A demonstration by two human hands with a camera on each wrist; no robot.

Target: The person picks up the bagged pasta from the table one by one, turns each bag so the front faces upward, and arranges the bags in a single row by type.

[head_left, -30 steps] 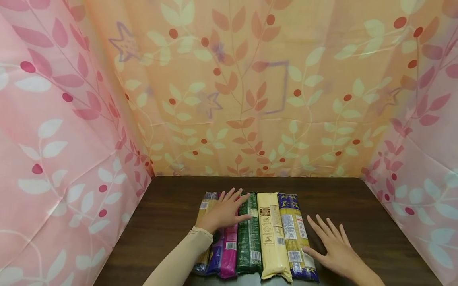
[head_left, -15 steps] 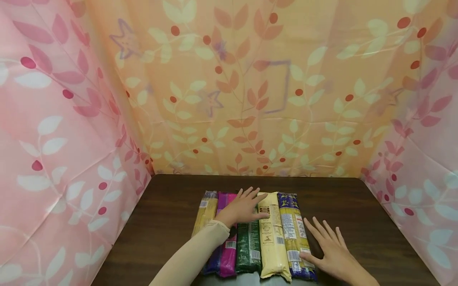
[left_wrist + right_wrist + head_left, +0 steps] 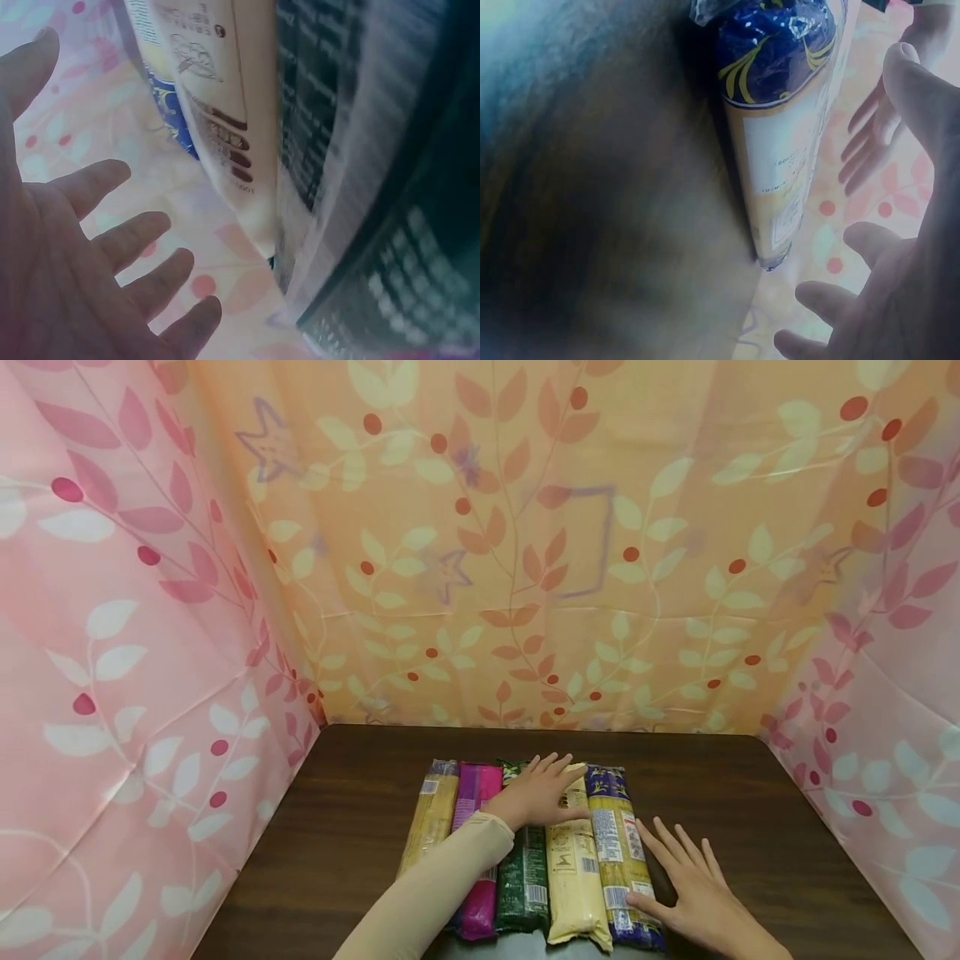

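Observation:
Several long packs of dried noodles lie side by side. From the left come a clear pack with tan noodles (image 3: 429, 818), a magenta and purple pack (image 3: 477, 914), a green pack (image 3: 525, 885), a cream pack (image 3: 577, 902) and a yellow pack with blue ends (image 3: 613, 827). My left hand (image 3: 543, 797), fingers spread, hovers over the green and cream packs and partly hides them; the left wrist view shows a gap beneath the palm. Beside the blue-ended pack, my right hand (image 3: 696, 889) has its fingers extended, and its thumb overlaps that pack's edge in the head view.
The packs lie on a dark brown wooden table (image 3: 337, 827). Behind it hangs an orange leaf-patterned curtain (image 3: 555, 635), with pink curtains (image 3: 172, 710) at both sides. A greyish shiny patch (image 3: 517, 947) shows at the near edge.
My left hand has moved right, from over the magenta and green packs to the green and cream ones, uncovering the tan pack's upper part. My right hand has stayed nearly still.

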